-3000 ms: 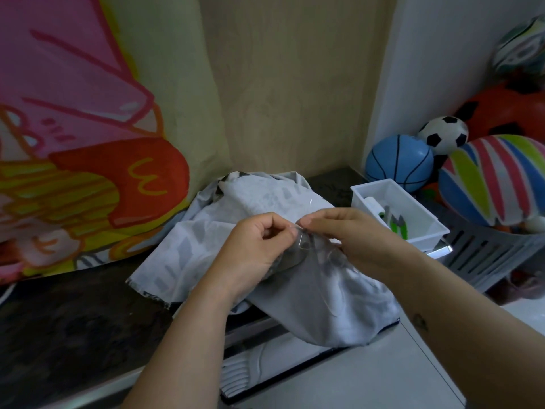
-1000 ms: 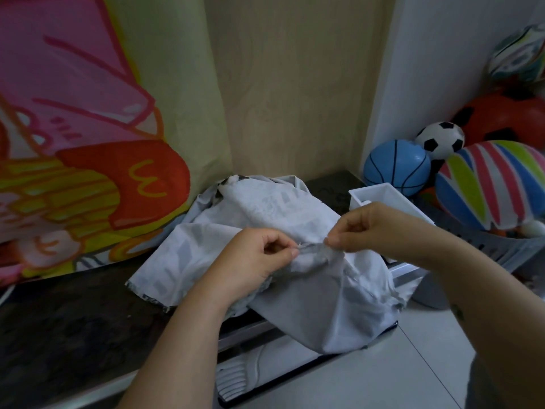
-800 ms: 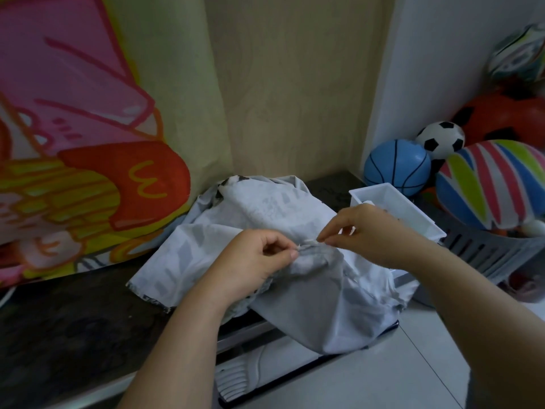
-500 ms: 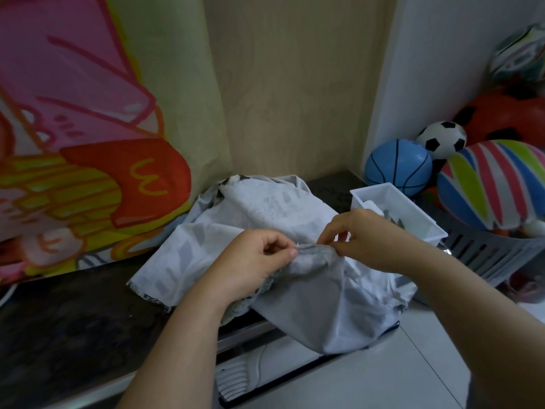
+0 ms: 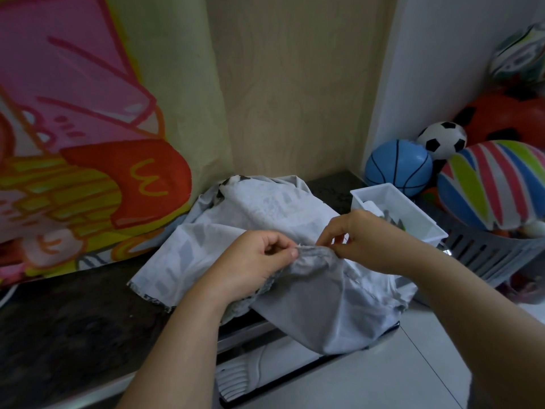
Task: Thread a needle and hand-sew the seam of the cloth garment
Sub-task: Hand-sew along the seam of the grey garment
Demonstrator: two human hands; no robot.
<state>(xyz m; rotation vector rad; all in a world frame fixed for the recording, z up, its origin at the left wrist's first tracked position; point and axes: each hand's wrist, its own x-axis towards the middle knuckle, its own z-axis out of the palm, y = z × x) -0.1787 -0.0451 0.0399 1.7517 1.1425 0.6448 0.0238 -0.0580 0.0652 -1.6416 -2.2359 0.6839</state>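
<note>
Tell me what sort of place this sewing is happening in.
Probably a home, likely a corner where children's things are kept: a grey basket of toy balls, a blue mini basketball beside it, and a cartoon-printed cloth hanging behind the dark counter.

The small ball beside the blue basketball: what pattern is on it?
The small ball is white with black patches, clearest in the head view.

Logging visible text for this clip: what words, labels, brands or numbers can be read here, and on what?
"w": yellow squiggle on the red patch of the cartoon hanging, maybe only a drawing.
Cloth: faint printed blocks, too blurred to read.
Nothing else legible.
</note>
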